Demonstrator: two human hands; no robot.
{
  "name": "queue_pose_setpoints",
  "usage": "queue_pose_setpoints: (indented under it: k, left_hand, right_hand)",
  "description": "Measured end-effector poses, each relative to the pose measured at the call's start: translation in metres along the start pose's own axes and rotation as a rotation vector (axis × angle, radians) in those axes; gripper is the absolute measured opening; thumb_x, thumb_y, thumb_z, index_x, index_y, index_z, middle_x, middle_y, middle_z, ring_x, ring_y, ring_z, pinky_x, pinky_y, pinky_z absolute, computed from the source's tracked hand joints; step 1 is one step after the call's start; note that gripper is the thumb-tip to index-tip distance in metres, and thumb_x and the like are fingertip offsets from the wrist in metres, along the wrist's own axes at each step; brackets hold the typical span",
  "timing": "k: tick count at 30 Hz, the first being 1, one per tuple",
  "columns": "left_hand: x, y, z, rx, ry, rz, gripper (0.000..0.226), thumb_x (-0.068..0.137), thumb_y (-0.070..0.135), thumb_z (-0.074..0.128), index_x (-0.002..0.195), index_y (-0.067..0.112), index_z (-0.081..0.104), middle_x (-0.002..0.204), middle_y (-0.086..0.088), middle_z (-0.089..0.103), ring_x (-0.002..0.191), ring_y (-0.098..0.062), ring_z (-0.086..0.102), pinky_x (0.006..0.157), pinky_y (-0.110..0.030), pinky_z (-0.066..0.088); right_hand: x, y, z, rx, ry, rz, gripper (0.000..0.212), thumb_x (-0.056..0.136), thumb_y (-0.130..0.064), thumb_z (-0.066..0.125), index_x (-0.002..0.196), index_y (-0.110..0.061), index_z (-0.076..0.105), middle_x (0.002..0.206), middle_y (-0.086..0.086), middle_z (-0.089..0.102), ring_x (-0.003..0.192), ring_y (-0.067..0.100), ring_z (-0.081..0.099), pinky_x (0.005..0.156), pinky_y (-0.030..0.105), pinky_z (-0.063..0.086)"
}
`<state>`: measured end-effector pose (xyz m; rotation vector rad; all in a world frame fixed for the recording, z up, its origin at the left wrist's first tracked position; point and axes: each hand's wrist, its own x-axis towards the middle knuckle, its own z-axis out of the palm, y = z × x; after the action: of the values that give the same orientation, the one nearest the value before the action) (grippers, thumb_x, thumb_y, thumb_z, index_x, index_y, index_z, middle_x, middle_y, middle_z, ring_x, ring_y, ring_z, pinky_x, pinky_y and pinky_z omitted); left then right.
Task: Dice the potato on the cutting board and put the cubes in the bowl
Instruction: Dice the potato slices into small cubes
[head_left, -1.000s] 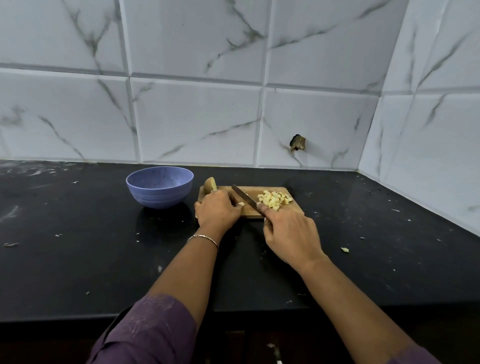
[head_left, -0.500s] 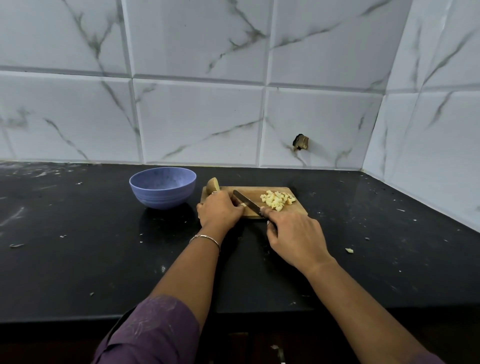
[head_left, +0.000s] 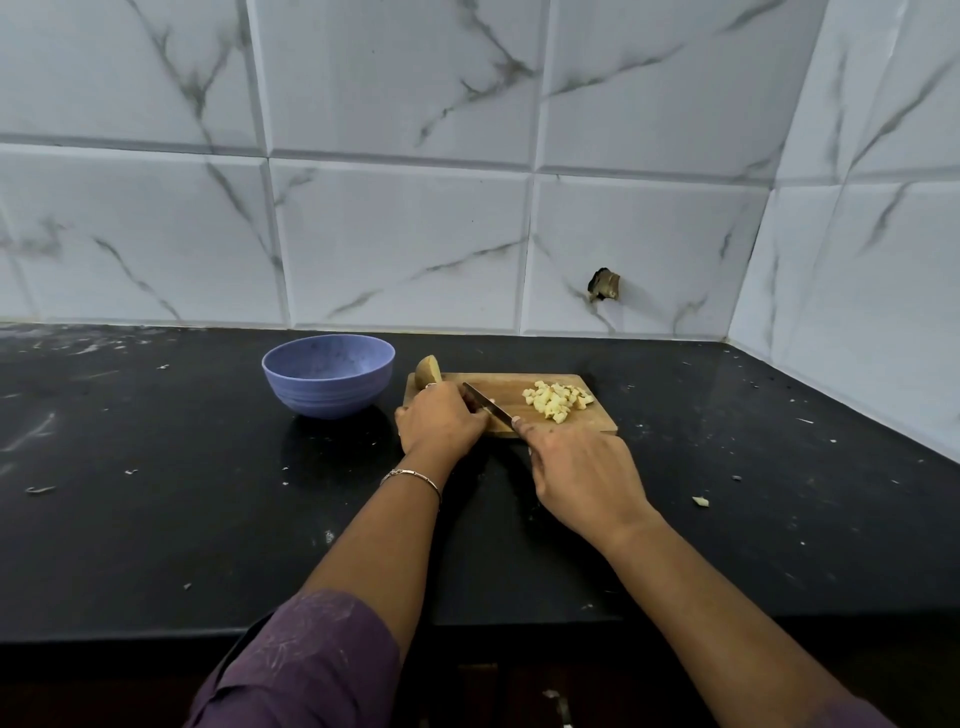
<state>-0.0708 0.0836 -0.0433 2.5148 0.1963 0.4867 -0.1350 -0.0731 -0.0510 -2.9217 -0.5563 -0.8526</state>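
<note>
1. The wooden cutting board (head_left: 501, 383) lies on the black counter (head_left: 156, 519), near the tiled wall (head_left: 405, 234).
2. A pile of pale potato cubes (head_left: 558, 401) sits on the right part of the board.
3. An uncut potato piece (head_left: 428, 370) with its skin on rests at the board's far left corner, just behind the left hand (head_left: 441, 421).
4. The left hand is on the board's left part, its grip curled down with the fingertips close against the knife (head_left: 485, 408); whatever it has under the fingers is hidden, so I cannot tell what it has hold of.
5. The right hand (head_left: 582, 467) has its grip closed round the knife handle, which the hand covers; the blade points away and to the left, low over the board.
6. The blue bowl (head_left: 327, 374) stands upright on the counter just left of the board, apart from it.
7. A thin bracelet (head_left: 410, 475) circles the left wrist, and a small pale scrap (head_left: 701, 501) lies on the counter to the right of the right hand.
</note>
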Motion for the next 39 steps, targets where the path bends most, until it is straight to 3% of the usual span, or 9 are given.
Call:
queue_pose_setpoints:
  k: [6, 13, 17, 21, 24, 28, 33, 39]
  left_hand:
    - [0.0, -0.001, 0.001, 0.016, -0.013, 0.011, 0.02, 0.091, 0.041, 0.061, 0.1, 0.026, 0.071, 0.103, -0.001, 0.07, 0.109, -0.022, 0.06, 0.098, -0.04, 0.037]
    - [0.002, -0.002, 0.003, 0.034, -0.002, 0.029, 0.018, 0.091, 0.042, 0.061, 0.101, 0.031, 0.071, 0.103, 0.002, 0.069, 0.109, -0.021, 0.059, 0.095, -0.039, 0.037]
    - [0.002, -0.002, 0.003, 0.032, -0.012, 0.044, 0.018, 0.092, 0.042, 0.061, 0.103, 0.031, 0.07, 0.104, 0.003, 0.069, 0.109, -0.02, 0.059, 0.097, -0.04, 0.037]
    - [0.002, -0.003, 0.003, 0.0, -0.008, 0.047, 0.017, 0.092, 0.041, 0.062, 0.103, 0.031, 0.07, 0.105, 0.006, 0.069, 0.111, -0.018, 0.058, 0.099, -0.041, 0.035]
    - [0.002, -0.004, 0.003, -0.025, -0.01, 0.04, 0.017, 0.092, 0.041, 0.063, 0.102, 0.03, 0.071, 0.107, 0.006, 0.069, 0.112, -0.017, 0.057, 0.099, -0.041, 0.035]
    - [0.003, -0.004, 0.002, -0.028, -0.015, 0.014, 0.018, 0.091, 0.041, 0.064, 0.102, 0.029, 0.07, 0.107, 0.004, 0.069, 0.112, -0.019, 0.058, 0.099, -0.04, 0.036]
    - [0.005, -0.005, 0.003, -0.049, -0.015, 0.003, 0.018, 0.09, 0.041, 0.065, 0.102, 0.029, 0.072, 0.104, 0.005, 0.07, 0.11, -0.018, 0.059, 0.1, -0.042, 0.037]
    - [0.005, -0.004, 0.002, -0.052, -0.008, -0.007, 0.016, 0.091, 0.037, 0.064, 0.103, 0.029, 0.072, 0.104, 0.004, 0.069, 0.11, -0.017, 0.058, 0.101, -0.042, 0.036]
  right_hand:
    - [0.002, 0.0, 0.004, 0.009, -0.01, 0.002, 0.047, 0.101, -0.02, 0.05, 0.146, -0.032, 0.046, 0.1, -0.006, 0.069, 0.088, 0.014, 0.064, 0.072, 0.033, 0.056]
    - [0.003, 0.003, 0.006, -0.088, -0.01, 0.079, 0.05, 0.1, -0.017, 0.05, 0.147, -0.031, 0.044, 0.096, -0.005, 0.067, 0.084, 0.016, 0.064, 0.057, 0.03, 0.046]
    - [0.006, 0.007, 0.006, -0.11, -0.043, 0.15, 0.049, 0.101, -0.019, 0.049, 0.148, -0.029, 0.042, 0.103, -0.004, 0.064, 0.092, 0.016, 0.062, 0.064, 0.03, 0.05]
    - [0.008, 0.009, 0.005, -0.077, -0.045, 0.191, 0.048, 0.101, -0.021, 0.05, 0.148, -0.028, 0.043, 0.105, -0.004, 0.064, 0.093, 0.016, 0.061, 0.064, 0.03, 0.045]
    - [0.004, 0.008, 0.001, 0.023, -0.02, 0.194, 0.046, 0.103, -0.026, 0.046, 0.148, -0.033, 0.043, 0.097, -0.006, 0.062, 0.091, 0.015, 0.061, 0.069, 0.031, 0.051]
    - [-0.004, -0.001, -0.008, 0.151, 0.024, 0.144, 0.044, 0.103, -0.034, 0.044, 0.147, -0.037, 0.043, 0.088, -0.012, 0.047, 0.083, 0.007, 0.051, 0.07, 0.026, 0.05]
    - [-0.004, 0.001, -0.005, 0.156, 0.029, 0.126, 0.045, 0.103, -0.034, 0.043, 0.148, -0.038, 0.043, 0.098, -0.011, 0.066, 0.086, 0.008, 0.061, 0.066, 0.024, 0.046]
    - [-0.003, 0.0, -0.004, 0.154, 0.009, 0.115, 0.044, 0.103, -0.032, 0.044, 0.146, -0.037, 0.045, 0.104, -0.01, 0.069, 0.089, 0.009, 0.064, 0.066, 0.025, 0.045]
